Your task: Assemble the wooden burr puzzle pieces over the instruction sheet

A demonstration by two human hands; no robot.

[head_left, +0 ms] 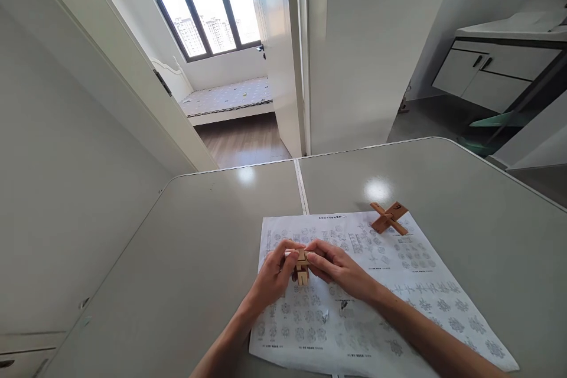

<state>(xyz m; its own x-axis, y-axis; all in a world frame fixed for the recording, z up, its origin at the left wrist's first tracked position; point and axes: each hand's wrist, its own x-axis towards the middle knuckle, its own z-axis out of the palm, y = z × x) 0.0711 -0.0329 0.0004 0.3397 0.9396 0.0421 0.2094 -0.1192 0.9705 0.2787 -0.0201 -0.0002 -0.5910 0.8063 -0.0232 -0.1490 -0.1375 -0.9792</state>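
Two-handed grasp: left hand [275, 276] and right hand [339, 269] on a wooden block assembly [302, 279].
Both pinch the assembly over the left half of the printed sheet [336, 331]; a crossed wooden piece [388, 217] sits at its far right corner. Apparent step: adjusting interlocked blocks; the next move likely requires one side held steady. Inner joints are hidden; fine print is illegible.

From afar I looked into a home: past the smooth grey, white-edged tabletop [221, 224], an open white door [280, 59] gave onto a white-framed bed [239, 112] with a pale patterned mattress [230, 95], standing on brown wood-look flooring [245, 134] near a dark-framed, multi-pane window [199, 3].
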